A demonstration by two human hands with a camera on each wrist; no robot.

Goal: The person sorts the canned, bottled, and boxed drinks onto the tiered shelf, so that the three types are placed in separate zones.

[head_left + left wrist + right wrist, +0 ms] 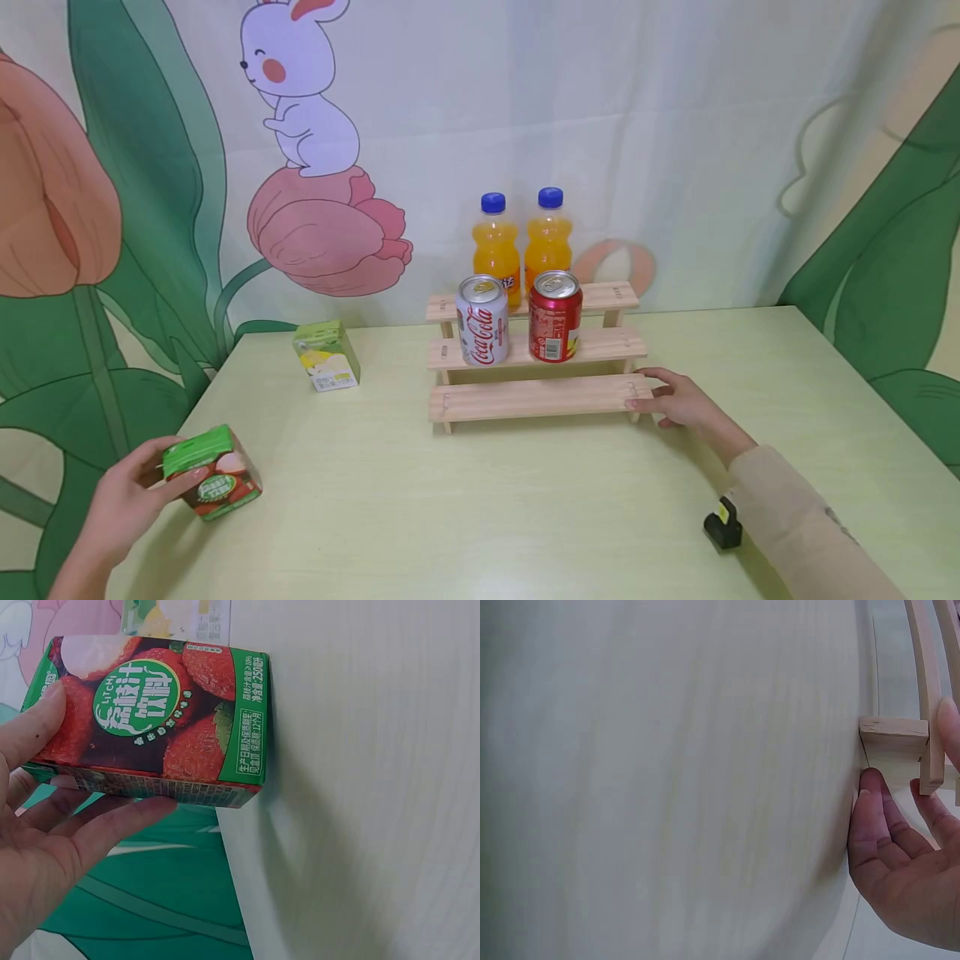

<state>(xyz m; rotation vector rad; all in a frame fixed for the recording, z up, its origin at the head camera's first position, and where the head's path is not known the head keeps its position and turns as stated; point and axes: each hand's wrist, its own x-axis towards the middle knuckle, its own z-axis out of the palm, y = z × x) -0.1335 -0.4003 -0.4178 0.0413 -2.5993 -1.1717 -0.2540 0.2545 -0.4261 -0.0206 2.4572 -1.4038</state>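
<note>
At the lower left of the head view, my left hand (120,504) grips a green and red litchi juice box (217,483) between thumb and fingers. The box is tilted; its litchi picture and label show in the left wrist view. On the right, my right hand (686,404) grips the end of the lowest step of a three-step wooden display rack (536,398). In the right wrist view its thumb lies on the plank (930,761), with a fingertip at the plank's end. The lowest step carries nothing.
A silver Coca-Cola can (483,325) and a red can (555,321) stand on the middle step. Two orange drink bottles (496,246) with blue caps stand on the top step. A yellow-green juice box (327,357) stands left of the rack. A small black object (723,527) is near the right sleeve.
</note>
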